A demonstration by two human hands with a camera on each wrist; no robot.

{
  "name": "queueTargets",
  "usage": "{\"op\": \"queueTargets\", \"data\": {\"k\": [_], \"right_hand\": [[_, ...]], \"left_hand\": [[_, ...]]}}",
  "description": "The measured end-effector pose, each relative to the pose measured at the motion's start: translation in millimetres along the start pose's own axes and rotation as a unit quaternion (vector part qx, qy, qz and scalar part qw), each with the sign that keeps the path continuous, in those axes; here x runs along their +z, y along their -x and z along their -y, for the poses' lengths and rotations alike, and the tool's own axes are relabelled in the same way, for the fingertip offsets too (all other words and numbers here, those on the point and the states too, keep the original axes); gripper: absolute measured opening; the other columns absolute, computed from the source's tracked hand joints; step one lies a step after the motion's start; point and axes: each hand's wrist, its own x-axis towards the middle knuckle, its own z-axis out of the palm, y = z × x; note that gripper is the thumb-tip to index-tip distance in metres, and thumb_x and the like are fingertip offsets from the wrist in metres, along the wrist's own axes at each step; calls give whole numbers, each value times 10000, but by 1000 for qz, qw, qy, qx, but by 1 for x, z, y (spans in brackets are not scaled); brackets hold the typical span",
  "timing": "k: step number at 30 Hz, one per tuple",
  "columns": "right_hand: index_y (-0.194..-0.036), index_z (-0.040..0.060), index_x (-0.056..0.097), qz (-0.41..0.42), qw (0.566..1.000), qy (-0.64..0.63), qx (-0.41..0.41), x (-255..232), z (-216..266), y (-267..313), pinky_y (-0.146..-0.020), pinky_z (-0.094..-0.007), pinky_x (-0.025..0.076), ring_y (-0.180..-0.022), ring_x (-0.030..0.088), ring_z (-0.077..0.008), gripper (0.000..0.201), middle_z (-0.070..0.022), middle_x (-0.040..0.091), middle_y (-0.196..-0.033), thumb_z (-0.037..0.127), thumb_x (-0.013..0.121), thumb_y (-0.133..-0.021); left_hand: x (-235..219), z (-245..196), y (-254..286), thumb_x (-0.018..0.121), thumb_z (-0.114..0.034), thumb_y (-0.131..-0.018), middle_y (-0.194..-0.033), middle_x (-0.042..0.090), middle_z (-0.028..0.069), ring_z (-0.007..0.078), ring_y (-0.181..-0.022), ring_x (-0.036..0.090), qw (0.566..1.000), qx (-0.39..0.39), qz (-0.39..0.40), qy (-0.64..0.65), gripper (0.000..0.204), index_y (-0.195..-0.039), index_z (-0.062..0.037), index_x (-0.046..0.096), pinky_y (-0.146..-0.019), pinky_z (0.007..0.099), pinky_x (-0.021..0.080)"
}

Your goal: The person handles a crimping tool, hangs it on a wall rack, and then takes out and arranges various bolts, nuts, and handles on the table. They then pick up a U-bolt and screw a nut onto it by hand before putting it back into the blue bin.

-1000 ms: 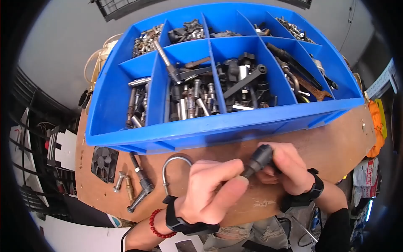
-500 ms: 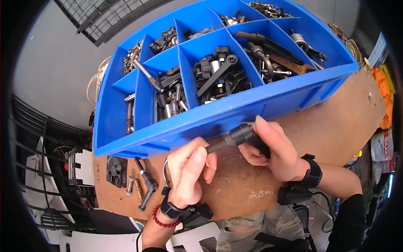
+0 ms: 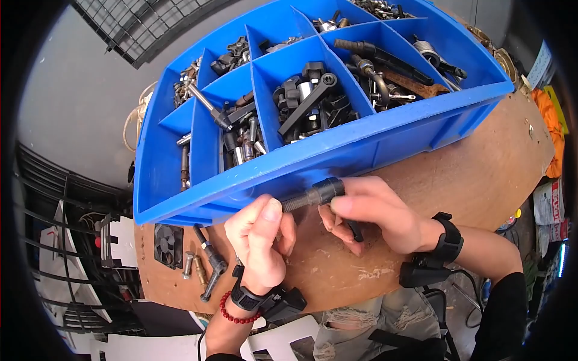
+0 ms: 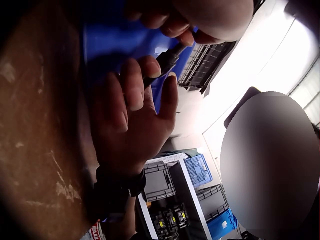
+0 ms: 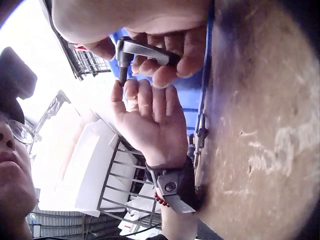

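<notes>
A black clamping lever [image 3: 325, 191] with a threaded stud is held between both hands, in front of the blue bin. My left hand [image 3: 259, 240] pinches the free end of the stud between thumb and forefinger. At the other end, my right hand [image 3: 382, 213] grips the hub between thumb and fingers. The lever's arm [image 5: 145, 49] lies along the right hand's curled fingers in the right wrist view. In the left wrist view, the dark stud [image 4: 175, 54] spans the gap between the two hands.
The blue divided bin [image 3: 361, 141] holds bolts, knobs, levers and other hardware. On the brown table [image 3: 481, 174], left of the hands, lie a black fan [image 3: 167, 245], a bolt [image 3: 188, 265], a brass-coloured fitting [image 3: 200, 271] and another clamping lever [image 3: 212, 259].
The head view has turned. My hands have moved apart, showing more of the threaded stud. My right hand has shifted its hold, with its thumb now on the hub and the lever's arm pointing lower.
</notes>
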Motion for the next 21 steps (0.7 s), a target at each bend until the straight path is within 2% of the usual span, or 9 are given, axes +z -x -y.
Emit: {"op": "queueTargets", "data": {"k": [3, 6, 9, 13, 16, 21], "right_hand": [[-903, 23, 563, 6, 1000, 3, 1, 3, 0, -1, -542, -245, 427, -564, 544, -127, 338, -49, 555, -700, 338, 485, -996], [-918, 26, 550, 2, 999, -12, 33, 1, 1, 0, -548, -252, 444, -565, 575, -130, 291, -44, 562, -692, 302, 500, -995], [-871, 37, 548, 10, 999, -37, 13, -2, -6, -2, -487, -235, 396, -514, 564, -106, 312, -20, 567, -656, 303, 489, -1023], [-894, 25, 573, 15, 998, -53, 27, 1, 3, 0, -484, -219, 424, -513, 578, -105, 352, -26, 588, -649, 333, 480, -1035], [-913, 16, 593, 25, 998, -50, 28, 1, 6, 1, -490, -205, 442, -511, 575, -95, 379, -27, 596, -640, 354, 477, -1041], [-918, 18, 616, 7, 998, -69, -7, -1, 1, 1, -487, -200, 438, -520, 571, -82, 361, -20, 589, -632, 339, 502, -1040]], "left_hand": [[3, -2, -1, 541, -277, -998, -507, 490, 17, 63, -416, 375, 999, -13, -6, 28, 426, -644, -46, 489, -405, 238, 262], [-1, -1, -1, 556, -304, -989, -571, 535, 22, 65, -453, 409, 999, -10, 34, 40, 393, -709, -30, 532, -429, 230, 290], [-3, 3, -1, 602, -275, -973, -639, 569, 23, 56, -486, 432, 994, 5, 65, 85, 310, -806, -17, 562, -451, 221, 316], [-1, 0, -2, 677, -183, -951, -746, 619, 27, 54, -556, 495, 996, -25, 78, 22, 207, -949, -2, 574, -489, 225, 379], [2, 2, -5, 716, -157, -941, -837, 653, 33, 61, -614, 541, 994, -28, 88, -55, 253, -1082, 1, 579, -523, 220, 423], [5, 0, -4, 695, -164, -958, -830, 652, 44, 57, -600, 536, 997, -13, 64, -42, 259, -1111, 8, 577, -498, 204, 406]]}}
